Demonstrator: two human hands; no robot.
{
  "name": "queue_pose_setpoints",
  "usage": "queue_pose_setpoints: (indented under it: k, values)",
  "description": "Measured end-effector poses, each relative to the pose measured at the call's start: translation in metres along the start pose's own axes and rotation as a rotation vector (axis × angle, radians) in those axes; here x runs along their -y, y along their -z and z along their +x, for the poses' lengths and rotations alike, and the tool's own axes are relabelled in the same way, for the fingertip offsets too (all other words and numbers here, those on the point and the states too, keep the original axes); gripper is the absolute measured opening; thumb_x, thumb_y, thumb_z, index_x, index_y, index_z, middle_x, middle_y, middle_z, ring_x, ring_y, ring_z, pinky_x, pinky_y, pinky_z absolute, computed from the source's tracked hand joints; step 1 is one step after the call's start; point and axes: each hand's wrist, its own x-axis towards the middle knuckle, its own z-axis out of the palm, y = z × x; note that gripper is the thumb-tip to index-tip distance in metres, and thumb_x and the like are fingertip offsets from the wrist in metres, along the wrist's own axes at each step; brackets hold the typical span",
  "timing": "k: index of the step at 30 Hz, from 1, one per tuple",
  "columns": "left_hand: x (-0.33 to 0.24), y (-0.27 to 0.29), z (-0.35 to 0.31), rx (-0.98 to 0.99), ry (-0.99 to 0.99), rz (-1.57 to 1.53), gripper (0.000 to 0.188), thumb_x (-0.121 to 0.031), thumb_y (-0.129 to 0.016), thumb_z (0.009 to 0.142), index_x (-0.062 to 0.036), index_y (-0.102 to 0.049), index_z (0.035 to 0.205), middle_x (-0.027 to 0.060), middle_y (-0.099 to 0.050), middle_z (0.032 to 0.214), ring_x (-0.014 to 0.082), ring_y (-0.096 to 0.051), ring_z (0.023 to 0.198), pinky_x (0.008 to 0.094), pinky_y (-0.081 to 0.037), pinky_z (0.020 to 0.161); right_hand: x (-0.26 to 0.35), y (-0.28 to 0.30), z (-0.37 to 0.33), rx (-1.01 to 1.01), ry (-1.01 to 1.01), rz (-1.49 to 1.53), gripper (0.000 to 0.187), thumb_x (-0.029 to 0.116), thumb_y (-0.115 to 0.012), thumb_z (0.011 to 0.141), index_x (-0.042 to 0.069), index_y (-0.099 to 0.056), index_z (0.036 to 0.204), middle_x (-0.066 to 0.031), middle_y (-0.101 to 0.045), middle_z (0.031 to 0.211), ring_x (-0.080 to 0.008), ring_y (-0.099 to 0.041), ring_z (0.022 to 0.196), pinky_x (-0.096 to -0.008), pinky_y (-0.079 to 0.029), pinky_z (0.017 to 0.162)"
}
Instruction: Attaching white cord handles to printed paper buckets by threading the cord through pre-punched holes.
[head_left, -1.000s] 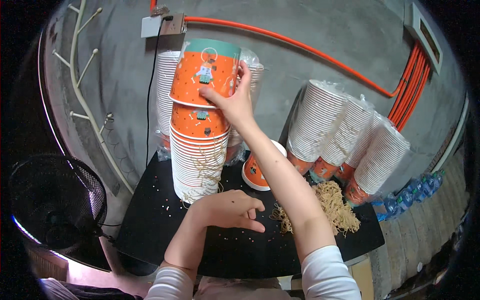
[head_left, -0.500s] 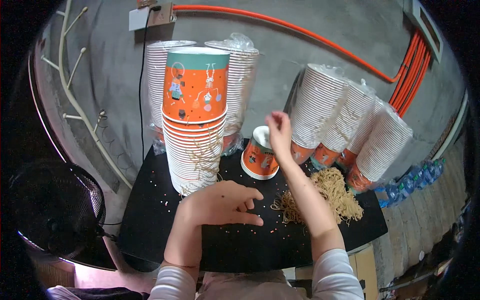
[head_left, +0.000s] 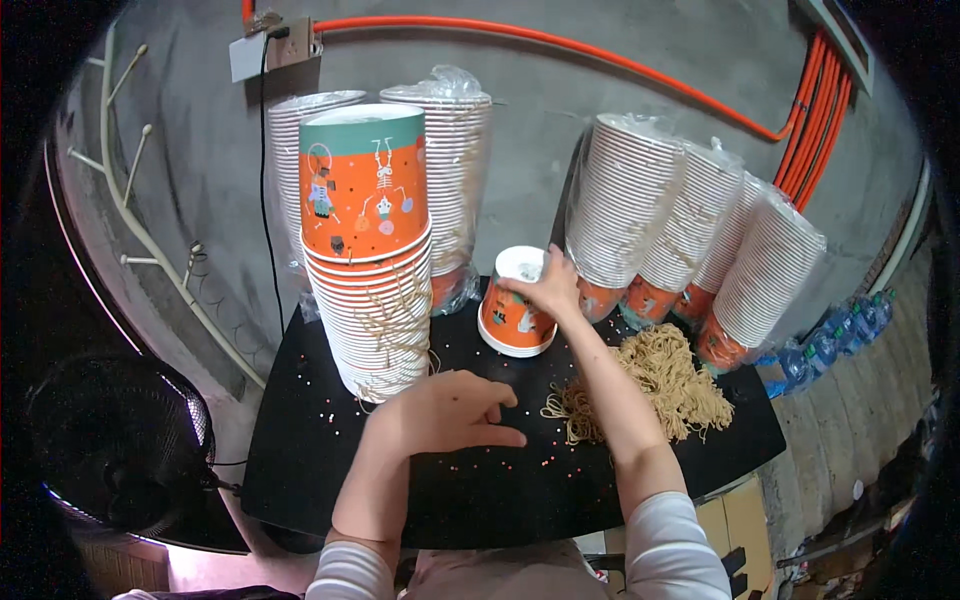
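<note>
My right hand (head_left: 552, 290) is at a short stack of upturned orange paper buckets (head_left: 514, 322), thumb across the front and fingers at the far right side of the top. White rims show at its bottom. My left hand (head_left: 455, 412) hovers over the table in front of the tall stack, holding nothing, thumb and fingers apart. That tall stack of paper buckets (head_left: 367, 200) stands upside down at left, its top one orange and green with skeleton drawings. Thin tan cords (head_left: 395, 325) hang along its white rims. A heap of tan cord (head_left: 675, 385) lies beside my right forearm.
Plastic-wrapped bucket stacks (head_left: 620, 200) stand at the back right, with more wrapped stacks (head_left: 460, 170) behind the tall one. Small pale beads or bits dot the black table (head_left: 480, 500). A black fan (head_left: 120, 440) is at left; water bottles (head_left: 830, 345) lie beyond the right edge.
My right hand has come down from above the short stack and closed on its top. My left hand has barely moved. The view has shifted slightly.
</note>
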Motion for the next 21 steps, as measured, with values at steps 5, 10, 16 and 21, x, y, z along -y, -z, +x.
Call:
queue_pose_setpoints:
  k: [5,10,16,21]
  values:
    - [0.01,-0.013,0.021,0.097,0.045,0.063,0.053,-0.052,-0.065,0.095,-0.0007,-0.071,0.102,0.0202,-0.074,0.092,0.0371,-0.072,0.087,0.0436,-0.056,0.077,0.021,0.029,-0.003,-0.166,0.105,0.072,0.114,0.064,-0.087,0.062,-0.006,-0.045,0.142,-0.0313,-0.056,0.133,-0.0448,-0.055,0.126,-0.0513,-0.045,0.106]
    - [0.03,-0.014,0.029,-0.156,0.315,0.229,0.049,-0.046,-0.061,0.099,0.0011,-0.073,0.088,0.0242,-0.071,0.086,0.0429,-0.069,0.086,0.0484,-0.053,0.076,0.013,0.063,0.002,-0.217,0.187,0.389,0.109,0.057,-0.088,0.067,-0.015,-0.045,0.137,-0.0337,-0.061,0.128,-0.0404,-0.064,0.117,-0.0426,-0.051,0.101]
    - [0.049,-0.028,0.048,-0.735,0.262,0.027,0.042,-0.035,-0.064,0.099,0.0067,-0.065,0.105,0.0278,-0.071,0.096,0.0448,-0.068,0.089,0.0484,-0.053,0.08,0.004,0.096,-0.018,-0.062,0.021,0.677,0.098,0.048,-0.086,0.076,-0.007,-0.039,0.142,-0.0285,-0.058,0.128,-0.0305,-0.061,0.118,-0.0382,-0.049,0.1]
    - [0.052,-0.037,0.075,-0.777,0.268,-0.472,0.036,-0.025,-0.068,0.1,0.0033,-0.06,0.12,0.0108,-0.075,0.101,0.017,-0.072,0.094,0.0347,-0.057,0.079,0.009,0.13,-0.051,0.003,-0.033,0.948,0.078,0.044,-0.076,0.087,-0.001,-0.041,0.14,-0.0203,-0.056,0.132,-0.0265,-0.055,0.121,-0.0363,-0.041,0.105]
